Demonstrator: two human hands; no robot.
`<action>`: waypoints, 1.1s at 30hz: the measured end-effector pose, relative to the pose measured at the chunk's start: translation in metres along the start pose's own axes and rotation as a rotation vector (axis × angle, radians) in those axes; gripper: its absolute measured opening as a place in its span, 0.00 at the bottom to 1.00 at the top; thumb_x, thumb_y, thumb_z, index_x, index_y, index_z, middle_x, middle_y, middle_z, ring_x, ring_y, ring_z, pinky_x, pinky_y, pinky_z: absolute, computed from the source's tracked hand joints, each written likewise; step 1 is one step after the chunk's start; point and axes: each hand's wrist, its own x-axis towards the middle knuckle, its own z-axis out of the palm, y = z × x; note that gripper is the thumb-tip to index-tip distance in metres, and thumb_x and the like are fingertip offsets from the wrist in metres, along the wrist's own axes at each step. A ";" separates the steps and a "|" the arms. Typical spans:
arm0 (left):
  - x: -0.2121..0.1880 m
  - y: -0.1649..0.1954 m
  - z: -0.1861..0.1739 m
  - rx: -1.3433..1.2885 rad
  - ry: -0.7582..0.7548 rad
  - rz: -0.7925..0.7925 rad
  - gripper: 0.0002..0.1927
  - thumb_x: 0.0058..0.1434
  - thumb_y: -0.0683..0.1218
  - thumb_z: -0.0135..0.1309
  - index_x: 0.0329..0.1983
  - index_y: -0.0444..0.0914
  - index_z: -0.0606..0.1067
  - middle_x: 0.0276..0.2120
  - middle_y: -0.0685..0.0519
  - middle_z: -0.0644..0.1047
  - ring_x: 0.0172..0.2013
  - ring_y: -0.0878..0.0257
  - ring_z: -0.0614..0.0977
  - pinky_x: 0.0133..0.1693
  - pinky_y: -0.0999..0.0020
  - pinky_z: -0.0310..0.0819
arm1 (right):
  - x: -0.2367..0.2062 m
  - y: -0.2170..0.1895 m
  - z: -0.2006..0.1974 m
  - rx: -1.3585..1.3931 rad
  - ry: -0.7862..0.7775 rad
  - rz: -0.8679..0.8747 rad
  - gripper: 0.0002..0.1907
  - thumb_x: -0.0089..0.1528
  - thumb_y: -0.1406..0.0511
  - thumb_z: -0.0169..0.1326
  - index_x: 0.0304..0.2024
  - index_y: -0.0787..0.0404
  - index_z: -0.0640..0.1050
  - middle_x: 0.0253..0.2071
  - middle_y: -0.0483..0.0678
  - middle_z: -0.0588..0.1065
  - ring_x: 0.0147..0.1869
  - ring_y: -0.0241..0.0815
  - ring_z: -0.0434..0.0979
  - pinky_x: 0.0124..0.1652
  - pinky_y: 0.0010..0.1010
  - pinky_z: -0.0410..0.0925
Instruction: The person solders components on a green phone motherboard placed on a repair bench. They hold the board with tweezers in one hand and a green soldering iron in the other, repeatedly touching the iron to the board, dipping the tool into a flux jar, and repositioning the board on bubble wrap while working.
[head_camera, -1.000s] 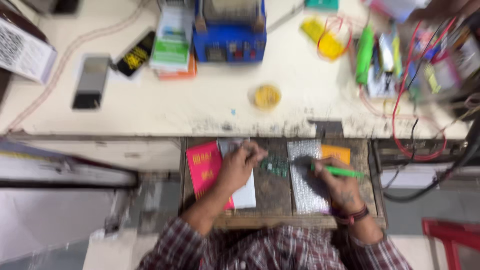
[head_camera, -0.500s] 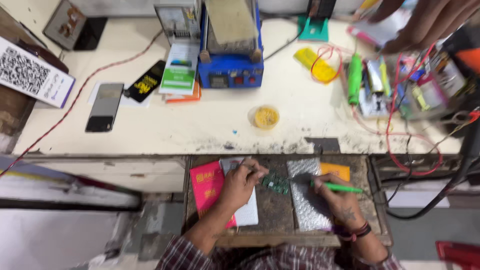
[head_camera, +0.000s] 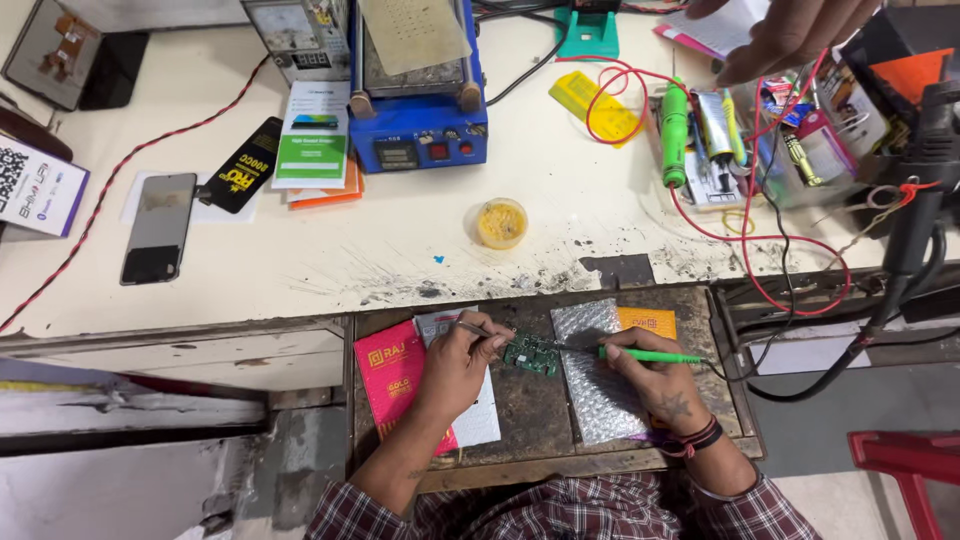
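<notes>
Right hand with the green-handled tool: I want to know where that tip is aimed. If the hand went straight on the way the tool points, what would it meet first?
The right hand points its green-handled tool leftward, so it would probably first meet the small green circuit board; whether the tip already touches it is unclear.

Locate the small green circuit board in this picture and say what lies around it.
In the head view, the small green circuit board lies low centre on the pull-out wooden shelf, between the left hand and the silver bubble-wrap bag.

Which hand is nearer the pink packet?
Left. The left hand rests beside and partly over the pink packet; the right hand is across the small circuit board.
</notes>
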 end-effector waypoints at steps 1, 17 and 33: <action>0.000 0.000 0.000 0.005 0.011 0.006 0.08 0.69 0.41 0.53 0.44 0.36 0.66 0.40 0.49 0.85 0.36 0.62 0.87 0.38 0.67 0.83 | 0.001 0.000 0.000 0.015 -0.012 0.017 0.12 0.64 0.64 0.59 0.43 0.66 0.83 0.34 0.47 0.82 0.38 0.33 0.80 0.39 0.25 0.72; 0.003 0.003 0.000 0.031 0.001 0.000 0.09 0.69 0.42 0.53 0.44 0.37 0.65 0.39 0.50 0.86 0.35 0.62 0.88 0.37 0.67 0.83 | 0.003 0.001 -0.002 -0.019 -0.013 0.006 0.11 0.63 0.65 0.58 0.43 0.67 0.83 0.33 0.47 0.83 0.38 0.33 0.79 0.38 0.25 0.71; 0.002 0.006 0.000 0.015 0.002 -0.040 0.09 0.69 0.42 0.53 0.44 0.37 0.65 0.40 0.49 0.86 0.37 0.62 0.88 0.36 0.67 0.83 | 0.002 -0.004 0.000 -0.060 0.014 -0.003 0.11 0.63 0.65 0.60 0.42 0.67 0.84 0.33 0.47 0.82 0.38 0.34 0.78 0.38 0.25 0.70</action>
